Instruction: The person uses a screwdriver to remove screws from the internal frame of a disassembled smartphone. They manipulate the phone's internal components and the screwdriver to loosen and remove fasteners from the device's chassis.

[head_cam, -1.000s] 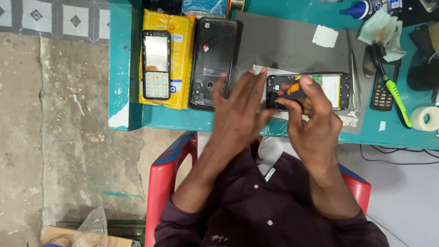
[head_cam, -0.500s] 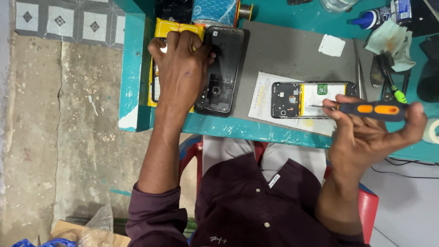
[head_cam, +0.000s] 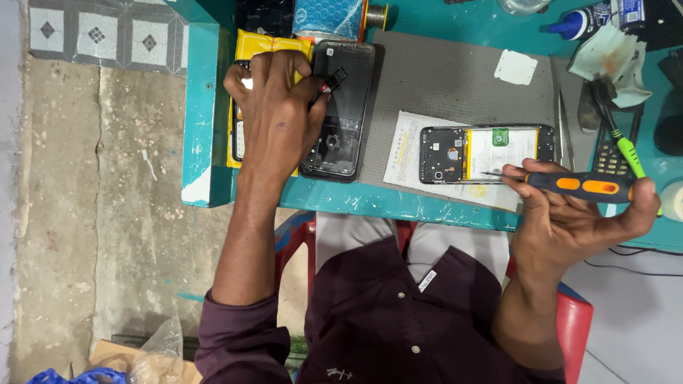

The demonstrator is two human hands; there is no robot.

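Note:
My left hand [head_cam: 277, 121] lies over a yellow packet [head_cam: 274, 46] and the left edge of a black phone back cover [head_cam: 345, 121]. Its fingertips pinch a small black part [head_cam: 334, 77] above the cover. A phone on the packet is mostly hidden under this hand. My right hand [head_cam: 576, 220] grips a black screwdriver with orange marks [head_cam: 580, 186] sideways, and its tip points at the lower right edge of an opened phone [head_cam: 484, 153]. That phone lies with its back off, showing its board and white battery, on a white paper sheet [head_cam: 402, 153].
A grey work mat [head_cam: 441, 78] covers the teal table [head_cam: 206, 107]. Tweezers [head_cam: 558, 107], a green-handled tool [head_cam: 626, 153], a crumpled cloth [head_cam: 612, 53], a glue bottle [head_cam: 569, 25] and a tape roll [head_cam: 672, 199] lie at the right. A solder spool [head_cam: 373, 14] stands at the back. I sit on a red chair [head_cam: 292, 242].
My left hand left the opened phone, went left to the back cover and now pinches a small black part. My right hand drew back to the right with the screwdriver.

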